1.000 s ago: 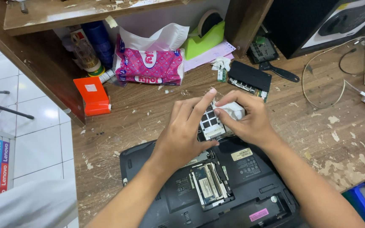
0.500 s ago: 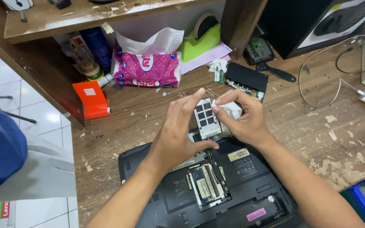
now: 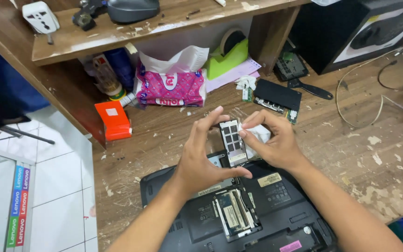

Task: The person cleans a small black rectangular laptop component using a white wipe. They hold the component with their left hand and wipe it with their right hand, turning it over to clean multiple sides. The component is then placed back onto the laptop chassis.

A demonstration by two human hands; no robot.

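Green memory module (image 3: 232, 142) pinched by left hand (image 3: 201, 158); right hand (image 3: 276, 144) grips white tissue (image 3: 259, 135) (above the opened laptop (image 3: 276, 200)).

I work in a small electronics repair workshop. My scarred wooden bench (image 3: 201, 135) carries an opened black laptop (image 3: 239, 210) lying underside up. Behind the laptop lie loose circuit boards (image 3: 276, 95), a green tape dispenser (image 3: 227, 58) and a tissue pack (image 3: 171, 86); above them, a shelf (image 3: 164, 23) holds a plug adapter (image 3: 40, 16).
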